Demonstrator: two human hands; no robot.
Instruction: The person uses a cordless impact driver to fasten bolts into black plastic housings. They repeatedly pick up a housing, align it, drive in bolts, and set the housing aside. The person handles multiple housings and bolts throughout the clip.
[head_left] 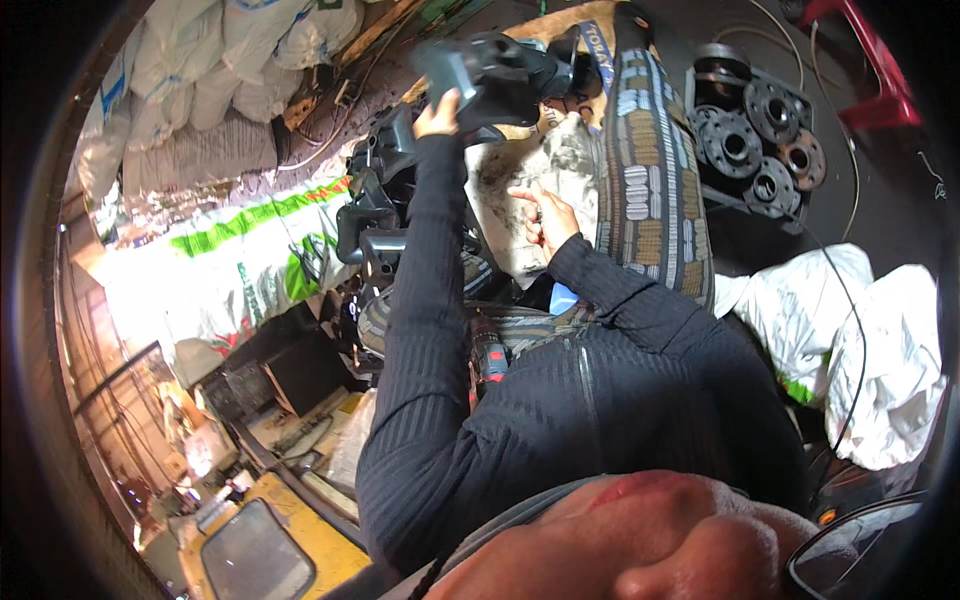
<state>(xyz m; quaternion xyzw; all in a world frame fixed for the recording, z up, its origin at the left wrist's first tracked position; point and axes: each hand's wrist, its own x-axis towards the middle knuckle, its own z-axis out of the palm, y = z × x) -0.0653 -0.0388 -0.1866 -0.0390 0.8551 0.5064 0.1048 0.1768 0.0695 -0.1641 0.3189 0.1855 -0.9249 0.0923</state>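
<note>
Left hand (437,116) — gripping a blurred, glossy black, moulded part (485,85) at its right. Right hand (549,222) — half-curled, index finger extended, over stained white sheeting (497,195).

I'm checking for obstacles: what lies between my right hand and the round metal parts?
In the head view, part of the stained white sheet, then the patterned fabric cushion, lie between your right hand and the round metal parts.

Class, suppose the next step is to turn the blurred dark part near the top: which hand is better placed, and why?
Probably the left hand: it appears to grip the dark part at its edge. The right hand is apart from it, nearer the body, over the stained pale sheet.
</note>
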